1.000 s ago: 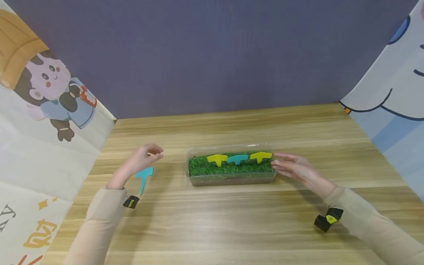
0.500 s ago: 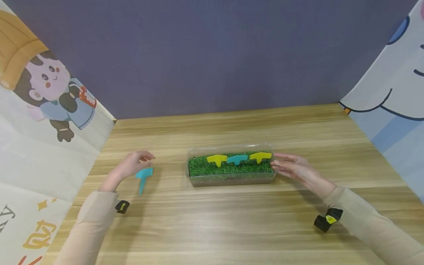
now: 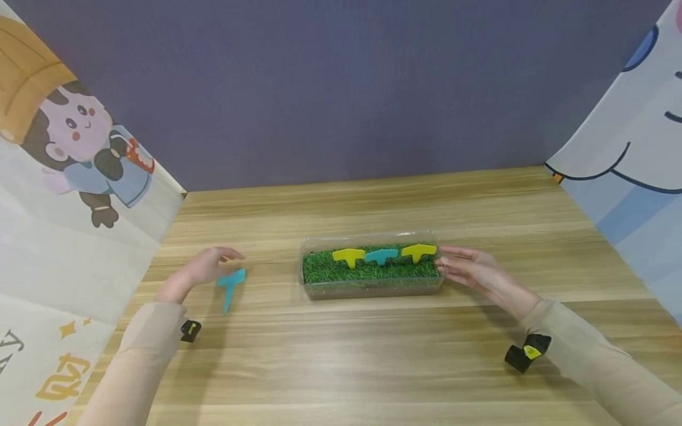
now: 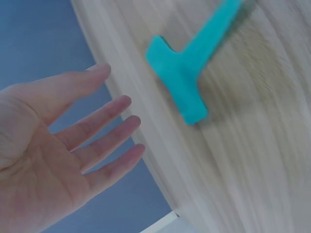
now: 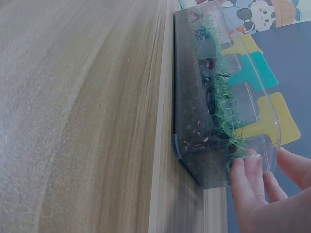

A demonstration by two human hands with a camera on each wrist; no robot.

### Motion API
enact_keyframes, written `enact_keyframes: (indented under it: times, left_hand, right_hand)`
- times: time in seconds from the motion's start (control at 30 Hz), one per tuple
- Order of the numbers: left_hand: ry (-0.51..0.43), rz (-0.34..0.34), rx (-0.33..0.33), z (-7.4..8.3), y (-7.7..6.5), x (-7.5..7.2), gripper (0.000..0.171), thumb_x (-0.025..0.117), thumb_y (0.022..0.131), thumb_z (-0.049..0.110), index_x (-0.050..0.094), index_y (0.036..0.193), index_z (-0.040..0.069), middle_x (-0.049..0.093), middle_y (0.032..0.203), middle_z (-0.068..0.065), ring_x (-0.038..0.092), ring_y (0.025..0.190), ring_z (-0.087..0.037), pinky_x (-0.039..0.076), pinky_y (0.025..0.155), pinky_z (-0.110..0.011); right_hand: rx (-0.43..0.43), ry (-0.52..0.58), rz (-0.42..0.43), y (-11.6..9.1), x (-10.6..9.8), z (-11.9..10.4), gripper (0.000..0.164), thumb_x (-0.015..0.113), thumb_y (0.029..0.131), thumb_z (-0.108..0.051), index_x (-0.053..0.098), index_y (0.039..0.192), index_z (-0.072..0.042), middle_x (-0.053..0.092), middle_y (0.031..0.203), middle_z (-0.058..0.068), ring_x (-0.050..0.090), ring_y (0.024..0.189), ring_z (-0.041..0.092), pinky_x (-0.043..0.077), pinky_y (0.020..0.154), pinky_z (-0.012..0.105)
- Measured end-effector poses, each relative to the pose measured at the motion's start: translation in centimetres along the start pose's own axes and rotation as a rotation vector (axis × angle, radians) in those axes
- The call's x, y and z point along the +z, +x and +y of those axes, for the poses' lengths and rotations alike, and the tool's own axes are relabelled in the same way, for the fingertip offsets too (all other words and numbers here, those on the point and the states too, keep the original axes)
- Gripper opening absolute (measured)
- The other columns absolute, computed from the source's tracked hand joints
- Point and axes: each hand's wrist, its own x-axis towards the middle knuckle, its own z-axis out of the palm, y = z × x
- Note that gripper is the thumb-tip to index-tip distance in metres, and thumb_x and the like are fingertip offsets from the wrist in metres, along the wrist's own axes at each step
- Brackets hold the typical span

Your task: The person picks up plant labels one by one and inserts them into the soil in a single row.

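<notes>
My left hand [image 3: 205, 266] hovers at the left, fingers spread and slightly bent, just behind a blue T-shaped plant label [image 3: 230, 285]. In the left wrist view this label [image 4: 182, 73] lies on the table beyond the fingertips, apart from them. My right hand [image 3: 482, 275] rests its fairly straight fingers against the right end of a clear plastic box [image 3: 373, 292]. Green grass [image 3: 325, 269] covers a brown layer inside it. Upright in the grass stand a left yellow plant label [image 3: 348, 255], a middle blue plant label [image 3: 382, 255] and a right yellow plant label [image 3: 418, 252].
Everything stands on a wood-grain table [image 3: 341, 367]. A dark blue-grey panel [image 3: 341, 89] rises behind it. Cartoon-printed sheets border both sides, the left sheet [image 3: 37, 248] and the right sheet [image 3: 639, 160]. Each wrist carries a small black camera.
My left hand has moved left and slightly toward me, coming down nearer the loose blue plant label. My right hand, the box and its labels have stayed in place.
</notes>
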Motion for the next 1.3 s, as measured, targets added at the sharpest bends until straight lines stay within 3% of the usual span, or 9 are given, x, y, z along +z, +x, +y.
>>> enact_keyframes:
  times: [0.3,0.57,0.77,0.93,1.07,1.3]
  left_hand:
    - [0.070,-0.070,-0.070,-0.9,0.2,0.4,0.051,0.064,0.068,-0.009,0.050,0.117,-0.007,0.044,0.121,-0.031,0.038,0.110,-0.050,0.036,0.088,-0.058]
    - [0.043,-0.120,-0.109,-1.3,0.4,1.0,0.066,0.066,0.063,-0.011,0.042,0.124,-0.008,0.038,0.124,-0.034,0.036,0.111,-0.050,0.039,0.086,-0.055]
    - [0.055,-0.135,-0.139,-1.1,0.5,1.2,0.071,0.066,0.061,-0.012,0.039,0.126,-0.007,0.035,0.123,-0.035,0.039,0.108,-0.047,0.046,0.078,-0.046]
    - [0.085,-0.130,-0.157,-1.4,0.6,1.5,0.071,0.068,0.061,-0.009,0.039,0.127,-0.007,0.040,0.115,-0.032,0.048,0.091,-0.036,0.048,0.070,-0.039]
    - [0.117,-0.108,-0.148,-1.7,0.6,1.7,0.067,0.069,0.061,-0.007,0.043,0.123,-0.008,0.044,0.107,-0.026,0.049,0.086,-0.031,0.048,0.073,-0.042]
    - [0.139,-0.111,-0.136,-1.5,0.8,1.7,0.060,0.069,0.063,-0.007,0.047,0.118,-0.008,0.046,0.102,-0.022,0.049,0.092,-0.035,0.045,0.080,-0.046]
  right_hand:
    - [0.004,0.013,0.000,0.0,0.1,-0.1,0.047,0.060,0.082,-0.007,0.042,0.126,-0.006,0.065,0.093,0.000,0.061,0.090,0.011,0.046,0.084,0.025]
    - [-0.004,0.020,-0.011,0.0,0.0,-0.1,0.039,0.059,0.083,-0.007,0.047,0.120,-0.010,0.065,0.093,0.000,0.061,0.090,0.012,0.046,0.084,0.025]
    - [-0.002,0.007,-0.004,0.1,0.0,0.1,0.054,0.060,0.082,-0.007,0.035,0.129,-0.001,0.065,0.095,0.000,0.061,0.091,0.012,0.045,0.086,0.026]
    - [0.002,-0.003,-0.002,0.1,0.0,0.2,0.063,0.060,0.082,-0.008,0.025,0.133,0.003,0.064,0.097,0.001,0.060,0.093,0.012,0.044,0.087,0.027]
    - [-0.003,-0.006,-0.005,0.1,0.0,0.2,0.065,0.060,0.082,-0.008,0.021,0.133,0.005,0.064,0.098,0.002,0.060,0.093,0.012,0.044,0.087,0.027]
    - [-0.015,-0.005,-0.012,0.0,0.0,0.1,0.063,0.058,0.083,-0.007,0.022,0.133,0.006,0.064,0.096,0.001,0.060,0.092,0.012,0.044,0.087,0.026]
